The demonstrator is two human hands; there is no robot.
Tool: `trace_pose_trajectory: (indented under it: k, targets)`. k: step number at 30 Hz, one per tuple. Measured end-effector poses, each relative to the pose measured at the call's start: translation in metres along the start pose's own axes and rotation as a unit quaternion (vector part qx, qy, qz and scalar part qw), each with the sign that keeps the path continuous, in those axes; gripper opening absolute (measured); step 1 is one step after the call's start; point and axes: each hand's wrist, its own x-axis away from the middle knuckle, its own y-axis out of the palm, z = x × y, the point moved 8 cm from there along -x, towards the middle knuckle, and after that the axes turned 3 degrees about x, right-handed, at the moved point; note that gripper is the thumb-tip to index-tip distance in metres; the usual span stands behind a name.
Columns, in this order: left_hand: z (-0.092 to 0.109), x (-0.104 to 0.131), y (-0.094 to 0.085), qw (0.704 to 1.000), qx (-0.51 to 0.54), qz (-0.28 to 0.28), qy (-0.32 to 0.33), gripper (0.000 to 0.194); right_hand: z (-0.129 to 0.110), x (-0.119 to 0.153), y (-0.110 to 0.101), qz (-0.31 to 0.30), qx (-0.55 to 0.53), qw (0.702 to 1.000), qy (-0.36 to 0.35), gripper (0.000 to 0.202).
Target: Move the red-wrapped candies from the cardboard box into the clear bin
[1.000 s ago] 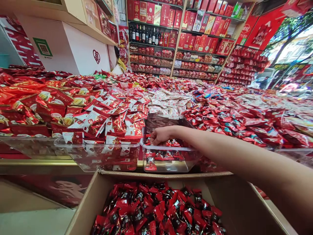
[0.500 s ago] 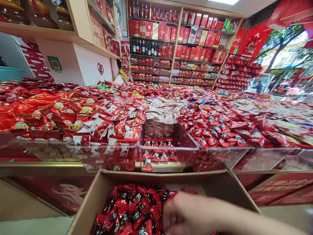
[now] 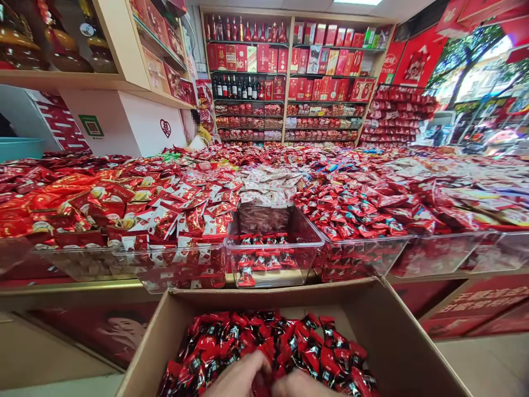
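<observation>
My left hand [image 3: 239,377] reaches into an open cardboard box [image 3: 264,299] at the bottom of the view, fingers curled against red-and-black wrapped candies [image 3: 231,333]. Close beside it on the right, my right hand [image 3: 303,384] is down among the same candies, its fingers blurred and partly out of the frame. Red wrapper shows between the two hands. Just beyond the box stands a clear plastic bin [image 3: 275,246] with a single layer of similar candies [image 3: 264,260] at its front.
Bins heaped with packets flank the clear one: red-and-white packets [image 3: 194,212] on the left, red-and-teal ones [image 3: 351,212] on the right. White packets [image 3: 268,184] lie behind it. Shelves [image 3: 248,71] of bottles and boxes line the back, where a person in yellow [image 3: 202,132] is partly seen.
My right hand has drawn back toward me, uncovering candies on the box's right side. My left hand has come into view in the box. The view has shifted slightly.
</observation>
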Motion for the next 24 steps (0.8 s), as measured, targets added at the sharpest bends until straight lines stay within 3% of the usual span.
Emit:
trace_pose_trajectory:
  k: [3, 7, 13, 17, 19, 21, 23, 24]
  targets:
    - [0.010, -0.004, -0.008, 0.987, 0.148, 0.048, 0.042, 0.031, -0.011, -0.006, -0.023, 0.056, -0.119, 0.991, 0.020, 0.018]
    - [0.024, -0.005, -0.007, 0.936, 0.347, 0.033, 0.051, 0.016, -0.033, 0.000, -0.045, 0.084, -0.254, 0.964, 0.000, 0.028]
    - [0.032, -0.002, -0.011, 0.926, 0.374, 0.030, 0.034, 0.010, -0.036, 0.006, -0.051, 0.101, -0.353, 0.930, 0.006, 0.029]
    - [0.036, 0.005, -0.012, 0.917, 0.398, 0.025, 0.035, 0.018, -0.047, 0.007, -0.056, 0.100, -0.328, 0.939, -0.029, 0.025]
    - [0.042, 0.009, -0.012, 0.891, 0.450, 0.001, 0.060, 0.038, -0.055, 0.010, -0.062, 0.115, -0.299, 0.946, -0.052, 0.022]
    - [0.047, 0.013, -0.010, 0.839, 0.538, -0.036, 0.074, 0.051, -0.063, 0.012, -0.068, 0.126, -0.282, 0.948, -0.073, 0.018]
    - [0.044, 0.013, -0.010, 0.791, 0.608, -0.041, 0.058, 0.046, -0.070, 0.014, -0.071, 0.129, -0.265, 0.951, -0.096, 0.016]
    - [0.040, 0.012, -0.012, 0.782, 0.621, -0.018, 0.049, 0.039, -0.073, 0.014, -0.070, 0.126, -0.261, 0.952, -0.099, 0.015]
